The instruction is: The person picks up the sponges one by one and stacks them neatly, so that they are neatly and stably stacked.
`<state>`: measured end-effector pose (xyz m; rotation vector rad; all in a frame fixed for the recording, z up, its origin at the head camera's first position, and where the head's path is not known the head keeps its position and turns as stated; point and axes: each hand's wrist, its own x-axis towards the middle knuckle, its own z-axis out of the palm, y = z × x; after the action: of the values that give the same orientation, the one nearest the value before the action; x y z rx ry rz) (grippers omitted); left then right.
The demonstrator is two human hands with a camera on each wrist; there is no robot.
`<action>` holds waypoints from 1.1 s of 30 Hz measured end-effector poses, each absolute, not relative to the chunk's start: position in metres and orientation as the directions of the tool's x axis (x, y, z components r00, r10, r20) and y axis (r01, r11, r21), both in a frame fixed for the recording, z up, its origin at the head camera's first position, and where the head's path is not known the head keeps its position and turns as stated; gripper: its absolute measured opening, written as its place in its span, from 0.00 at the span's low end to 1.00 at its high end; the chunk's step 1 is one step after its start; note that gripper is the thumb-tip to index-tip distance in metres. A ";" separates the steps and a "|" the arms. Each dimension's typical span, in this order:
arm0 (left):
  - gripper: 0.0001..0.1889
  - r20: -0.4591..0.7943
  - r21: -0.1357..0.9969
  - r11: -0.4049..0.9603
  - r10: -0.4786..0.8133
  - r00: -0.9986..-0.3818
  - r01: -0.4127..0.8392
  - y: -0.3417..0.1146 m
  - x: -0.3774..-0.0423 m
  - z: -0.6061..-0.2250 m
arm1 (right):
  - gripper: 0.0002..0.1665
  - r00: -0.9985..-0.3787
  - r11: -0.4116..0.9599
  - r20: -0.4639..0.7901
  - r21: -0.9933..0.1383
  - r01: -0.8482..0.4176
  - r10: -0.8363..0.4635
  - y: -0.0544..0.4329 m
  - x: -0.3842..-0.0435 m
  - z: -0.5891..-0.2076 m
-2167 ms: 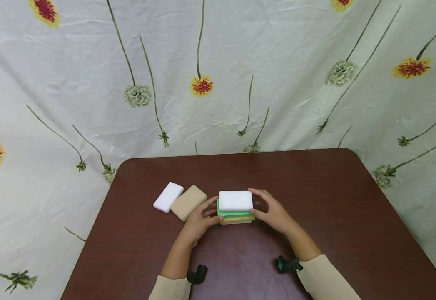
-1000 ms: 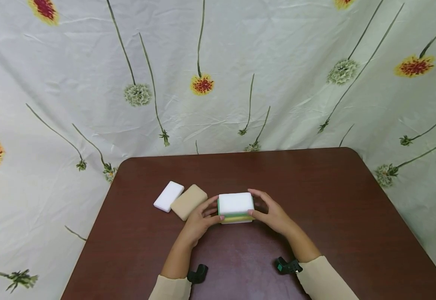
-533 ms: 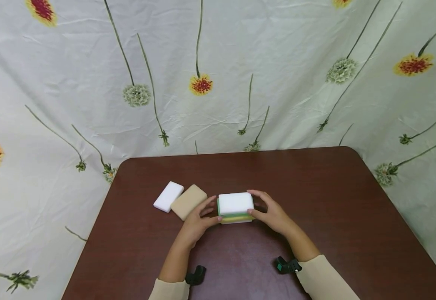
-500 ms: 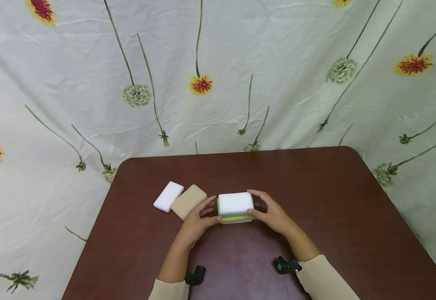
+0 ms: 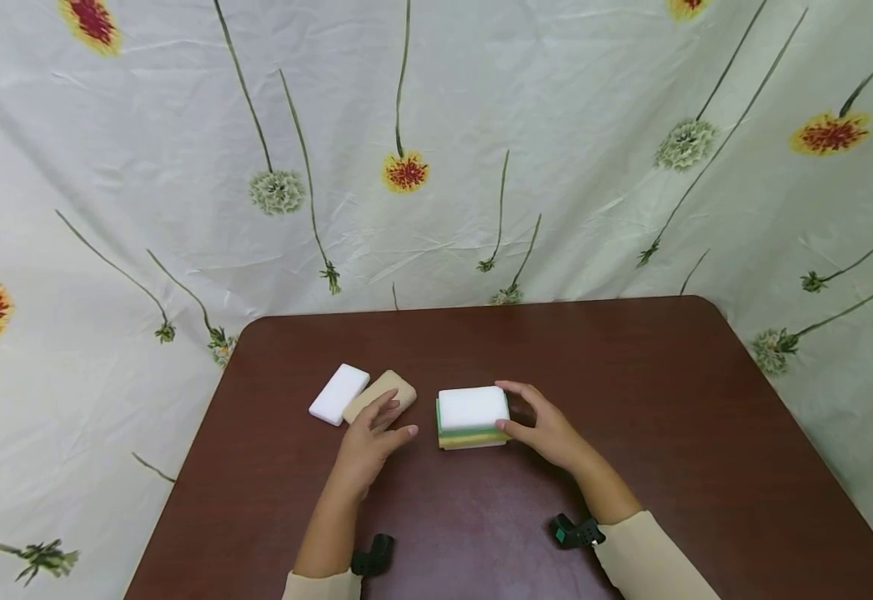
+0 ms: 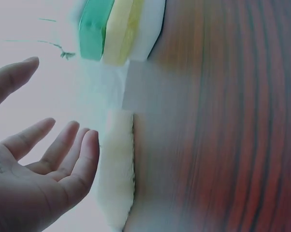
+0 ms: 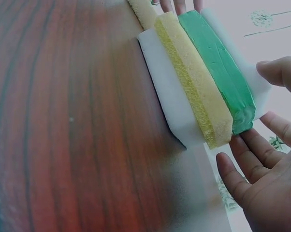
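Note:
A stack of sponge-like blocks stands mid-table: a white sponge [image 5: 474, 407] on top, then a green block [image 7: 223, 72], a yellow sponge [image 7: 196, 79] and a bottom white block [image 7: 167, 94]. My right hand [image 5: 550, 432] holds the stack's right end, thumb at the top sponge's near corner, index finger at its far corner; the other fingers reach along the side. My left hand [image 5: 363, 452] is apart from the stack, fingers loosely bent over a tan sponge [image 5: 385, 384] lying to the left. Whether its fingertips touch that sponge cannot be told.
Another white block [image 5: 339, 394] lies at the left, against the tan sponge. The dark brown table [image 5: 631, 358] has rounded far corners. Behind it hangs a pale flower-printed cloth [image 5: 556, 100].
My left hand has left the stack's left side and moved left over the tan sponge. Earlier, the top white sponge shifted slightly toward me, lining up with the stack. My right hand stays put.

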<state>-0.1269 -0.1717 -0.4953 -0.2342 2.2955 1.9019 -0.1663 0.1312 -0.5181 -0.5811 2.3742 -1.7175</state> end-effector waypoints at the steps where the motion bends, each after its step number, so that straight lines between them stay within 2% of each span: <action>1: 0.39 -0.216 0.958 0.184 -0.035 -0.976 -0.219 -0.174 -0.127 -0.495 | 0.36 -0.912 0.267 0.100 -0.938 -0.219 -0.397 0.131 -0.166 -0.518; 23: 0.39 -0.215 0.949 0.182 -0.224 -0.951 -0.257 -0.206 -0.123 -0.497 | 0.38 -0.913 0.280 0.089 -0.936 -0.213 -0.397 0.133 -0.167 -0.520; 33: 0.39 -0.212 0.946 0.191 -0.250 -0.945 -0.263 -0.216 -0.124 -0.498 | 0.37 -0.912 0.276 0.093 -0.937 -0.216 -0.399 0.131 -0.168 -0.519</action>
<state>-0.1237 -0.2161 -0.4980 -0.5198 2.4160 1.9226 -0.1676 0.1315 -0.5192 -0.5789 2.3761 -1.7039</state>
